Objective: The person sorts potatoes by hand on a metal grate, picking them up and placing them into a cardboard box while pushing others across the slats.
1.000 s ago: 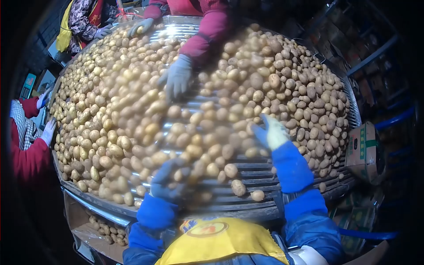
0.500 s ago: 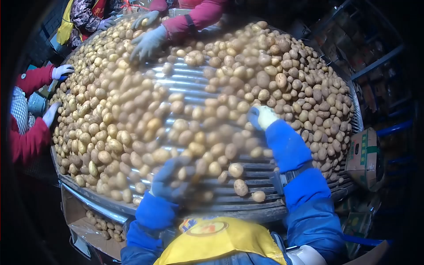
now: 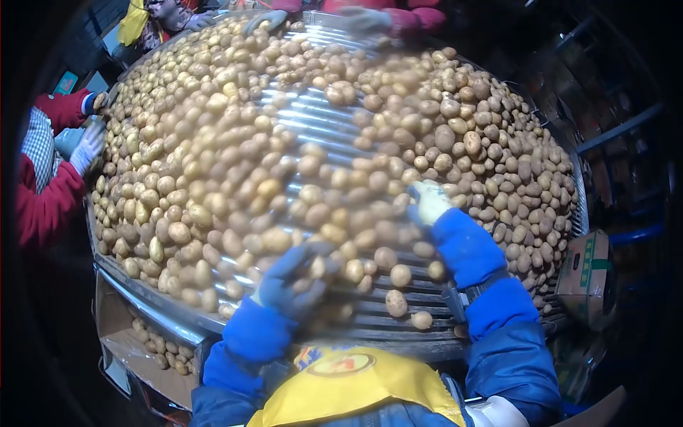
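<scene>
My left hand (image 3: 290, 281), in a grey-blue glove, has its fingers curved round a potato (image 3: 318, 268) at the near side of the heap. My right hand (image 3: 429, 202), in a pale glove with blue fingers, rests against potatoes (image 3: 384, 186) right of the middle. Its fingers point left and look apart, though the potatoes partly hide them. Beneath lies a slatted metal table (image 3: 313, 117), bare in a strip through the heap. A few loose potatoes (image 3: 396, 303) sit on the dark slats between my hands.
A cardboard box (image 3: 117, 334) with potatoes stands below the table's left edge, and another carton (image 3: 585, 270) at its right. Across the table a person's gloved hand (image 3: 366, 20) shows at the far rim. Another person's gloved hand (image 3: 87, 147) is at the left rim.
My left hand has moved right and slightly up with a potato in it. My right hand has dipped slightly. The far person's hands have drawn back to the rim.
</scene>
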Tool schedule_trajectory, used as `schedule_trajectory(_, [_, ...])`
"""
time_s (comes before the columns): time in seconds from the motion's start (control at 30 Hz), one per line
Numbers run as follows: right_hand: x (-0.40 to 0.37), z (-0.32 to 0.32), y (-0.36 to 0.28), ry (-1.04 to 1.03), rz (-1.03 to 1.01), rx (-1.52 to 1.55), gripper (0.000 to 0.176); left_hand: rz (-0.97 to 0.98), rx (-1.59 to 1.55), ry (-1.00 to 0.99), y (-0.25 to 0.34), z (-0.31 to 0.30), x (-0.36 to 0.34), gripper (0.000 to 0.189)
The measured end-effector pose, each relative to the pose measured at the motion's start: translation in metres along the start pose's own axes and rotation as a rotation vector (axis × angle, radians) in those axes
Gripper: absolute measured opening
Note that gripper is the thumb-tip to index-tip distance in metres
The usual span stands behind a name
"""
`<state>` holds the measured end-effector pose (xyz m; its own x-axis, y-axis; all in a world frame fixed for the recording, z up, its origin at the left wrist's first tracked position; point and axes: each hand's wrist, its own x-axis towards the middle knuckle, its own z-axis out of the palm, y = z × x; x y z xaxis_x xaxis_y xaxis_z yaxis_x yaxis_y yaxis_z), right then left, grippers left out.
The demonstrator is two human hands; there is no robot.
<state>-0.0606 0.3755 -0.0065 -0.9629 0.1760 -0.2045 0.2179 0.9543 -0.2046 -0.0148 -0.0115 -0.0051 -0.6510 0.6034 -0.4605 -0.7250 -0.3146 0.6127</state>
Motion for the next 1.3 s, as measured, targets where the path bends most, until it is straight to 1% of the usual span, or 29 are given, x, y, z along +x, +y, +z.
schedule_trajectory(0.03, [-0.001,0.005,0.006,0.074,-0.021,0.035,0.033,-0.077,-0.164,0.031,0.001,0.005,0.005,0.050])
schedule_trajectory(0.07, [0.001,0.002,0.011,0.024,0.034,0.105,0.035,-0.152,-0.327,0.063,0.003,0.010,0.008,0.056])
schedule_trajectory(0.13, [-0.016,-0.007,0.004,0.105,0.111,0.315,0.041,-0.143,-0.241,0.042,0.010,0.018,0.008,0.061])
schedule_trajectory(0.17, [-0.022,0.005,0.006,0.187,0.076,0.490,0.042,-0.145,-0.198,0.032,0.013,0.023,0.006,0.064])
schedule_trajectory(0.2, [-0.038,-0.015,-0.022,0.131,0.102,0.615,0.041,-0.155,-0.191,0.033,0.013,0.028,0.006,0.065])
schedule_trajectory(0.23, [-0.059,-0.048,-0.064,0.075,0.128,0.739,0.040,-0.163,-0.182,0.033,0.014,0.032,0.006,0.067])
schedule_trajectory(0.27, [-0.076,-0.065,-0.093,-0.055,0.233,0.884,0.039,-0.170,-0.173,0.032,0.015,0.034,0.006,0.069])
schedule_trajectory(0.33, [-0.088,-0.042,-0.116,-0.020,-0.105,0.799,0.041,-0.189,-0.211,-0.048,0.008,0.021,0.012,0.070])
schedule_trajectory(0.37, [-0.095,-0.042,-0.127,-0.012,-0.303,0.682,0.048,-0.185,-0.234,-0.073,0.004,0.015,0.015,0.070])
schedule_trajectory(0.4, [-0.106,-0.055,-0.150,-0.213,-0.148,0.801,0.054,-0.181,-0.258,-0.098,0.002,0.012,0.015,0.071])
schedule_trajectory(0.43, [-0.112,-0.050,-0.155,-0.215,-0.113,0.835,0.054,-0.175,-0.246,-0.019,0.004,0.016,0.012,0.068])
schedule_trajectory(0.5, [-0.120,-0.043,-0.154,-0.219,-0.102,0.770,0.052,-0.108,-0.152,0.103,0.013,0.031,0.002,0.065])
schedule_trajectory(0.53, [-0.124,-0.042,-0.146,-0.218,-0.122,0.671,0.051,-0.085,-0.153,0.125,0.008,0.028,0.004,0.063])
schedule_trajectory(0.6, [-0.134,-0.034,-0.131,-0.170,-0.277,0.423,0.051,-0.039,-0.153,0.170,0.000,0.020,0.008,0.060])
schedule_trajectory(0.67, [-0.147,-0.014,-0.118,-0.075,-0.542,0.124,0.052,-0.049,-0.172,0.162,-0.002,0.016,0.009,0.060])
schedule_trajectory(0.7, [-0.152,-0.003,-0.118,-0.037,-0.552,0.086,0.055,-0.053,-0.182,0.161,-0.003,0.014,0.009,0.059])
schedule_trajectory(0.8, [-0.148,0.014,-0.135,-0.203,-0.287,-0.045,0.056,-0.045,-0.156,0.157,-0.006,0.012,0.012,0.060])
schedule_trajectory(0.83, [-0.152,0.020,-0.140,-0.118,-0.291,-0.097,0.056,-0.028,-0.114,0.156,-0.005,0.010,0.012,0.060])
schedule_trajectory(0.9, [-0.150,0.026,-0.133,-0.109,-0.312,-0.017,0.057,-0.049,-0.115,0.137,0.001,0.010,0.008,0.062])
schedule_trajectory(0.97, [-0.149,0.020,-0.121,-0.107,-0.317,0.024,0.057,-0.113,-0.206,0.089,0.012,0.017,0.003,0.063])
schedule_trajectory(1.03, [-0.145,0.010,-0.114,-0.112,-0.313,0.047,0.057,-0.145,-0.266,0.097,0.010,0.017,0.005,0.062])
schedule_trajectory(1.07, [-0.143,0.005,-0.115,-0.133,-0.255,0.211,0.056,-0.161,-0.295,0.104,0.009,0.016,0.005,0.062])
schedule_trajectory(1.13, [-0.137,-0.005,-0.117,-0.173,-0.128,0.541,0.053,-0.126,-0.303,0.111,0.008,0.018,0.006,0.060])
schedule_trajectory(1.17, [-0.132,0.002,-0.112,-0.079,-0.215,0.565,0.051,-0.112,-0.306,0.113,0.007,0.020,0.007,0.059])
schedule_trajectory(1.2, [-0.131,-0.003,-0.121,-0.093,-0.197,0.635,0.053,-0.114,-0.298,0.094,0.006,0.021,0.008,0.059])
schedule_trajectory(1.27, [-0.130,-0.026,-0.162,-0.118,-0.167,0.781,0.056,-0.112,-0.278,0.059,0.007,0.021,0.009,0.059])
schedule_trajectory(1.3, [-0.130,-0.040,-0.179,-0.166,-0.225,0.784,0.058,0.012,-0.210,0.056,-0.003,0.017,0.014,0.059])
